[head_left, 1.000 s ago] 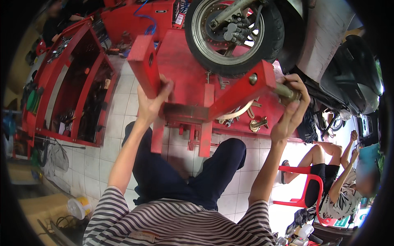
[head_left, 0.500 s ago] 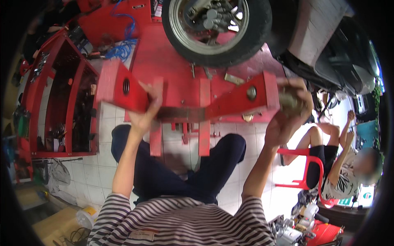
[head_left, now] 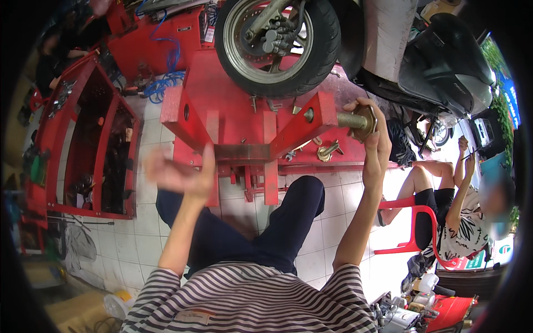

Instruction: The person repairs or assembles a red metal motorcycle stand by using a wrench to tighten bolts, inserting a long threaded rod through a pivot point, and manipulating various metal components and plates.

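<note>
A red U-shaped metal wheel clamp (head_left: 242, 152) stands at the near edge of the red lift table (head_left: 222, 72). At its right arm, a threaded screw with a brass-coloured knob (head_left: 363, 123) sticks out to the right. My right hand (head_left: 376, 139) is closed around the knob, fingers over its far side. My left hand (head_left: 183, 173) is off the clamp, just in front of its left arm, with thumb raised and fingers apart; motion blurs the fingers. A second brass-coloured knob with a screw (head_left: 326, 151) lies on the table edge right of the clamp.
A scooter's front wheel (head_left: 277, 47) rests on the lift beyond the clamp, its dark body reaching right. At left stands a red tool cabinet (head_left: 94, 139), near a coiled blue hose (head_left: 165, 87). A person sits in a red chair (head_left: 413, 225) at right.
My left hand has let go of the clamp's left arm and moved down and left. My right hand stays on the knob; more of its screw shows now. The view has shifted slightly.
</note>
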`<state>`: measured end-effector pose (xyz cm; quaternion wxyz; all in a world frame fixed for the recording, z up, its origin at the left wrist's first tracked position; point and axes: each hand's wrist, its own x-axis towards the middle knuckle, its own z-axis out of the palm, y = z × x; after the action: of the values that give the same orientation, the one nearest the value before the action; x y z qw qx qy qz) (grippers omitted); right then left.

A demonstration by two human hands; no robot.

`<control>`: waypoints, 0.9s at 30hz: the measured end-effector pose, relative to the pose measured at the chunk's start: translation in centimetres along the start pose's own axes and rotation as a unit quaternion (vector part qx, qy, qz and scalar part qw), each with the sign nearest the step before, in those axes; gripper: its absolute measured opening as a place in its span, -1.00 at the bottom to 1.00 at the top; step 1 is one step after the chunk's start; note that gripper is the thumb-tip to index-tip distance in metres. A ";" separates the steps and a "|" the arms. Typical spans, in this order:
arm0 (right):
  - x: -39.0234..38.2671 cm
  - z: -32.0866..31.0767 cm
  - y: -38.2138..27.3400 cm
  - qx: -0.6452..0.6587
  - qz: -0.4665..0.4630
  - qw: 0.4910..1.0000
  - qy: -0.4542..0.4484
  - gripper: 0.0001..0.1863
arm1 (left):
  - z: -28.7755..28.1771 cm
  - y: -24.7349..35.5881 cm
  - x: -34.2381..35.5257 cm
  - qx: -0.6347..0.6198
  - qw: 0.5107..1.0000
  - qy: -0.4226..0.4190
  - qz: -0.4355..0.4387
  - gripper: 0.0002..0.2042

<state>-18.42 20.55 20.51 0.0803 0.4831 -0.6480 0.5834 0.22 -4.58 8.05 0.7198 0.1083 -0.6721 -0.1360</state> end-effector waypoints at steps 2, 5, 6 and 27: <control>-0.2 0.3 -0.8 0.022 0.029 0.999 0.007 -0.37 | 0.2 1.0 -0.4 -0.141 0.980 -0.010 0.139 -0.18; -0.6 0.4 -0.9 0.039 0.057 0.998 0.012 -0.37 | 3.9 8.0 3.5 -0.144 0.967 -0.195 0.074 -0.31; -0.7 0.3 -0.7 0.039 0.064 0.997 0.005 -0.36 | 6.0 9.8 4.8 -0.220 0.958 -0.181 -0.019 -0.35; 0.1 -2.2 -2.5 0.021 0.007 0.999 -0.034 -0.58 | 12.6 9.2 3.4 -0.442 0.847 -0.264 -0.130 -0.67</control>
<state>-17.67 22.69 22.93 0.0439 0.4997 -0.6412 0.5806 -11.72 3.25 15.29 0.4624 -0.1748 -0.6858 -0.5341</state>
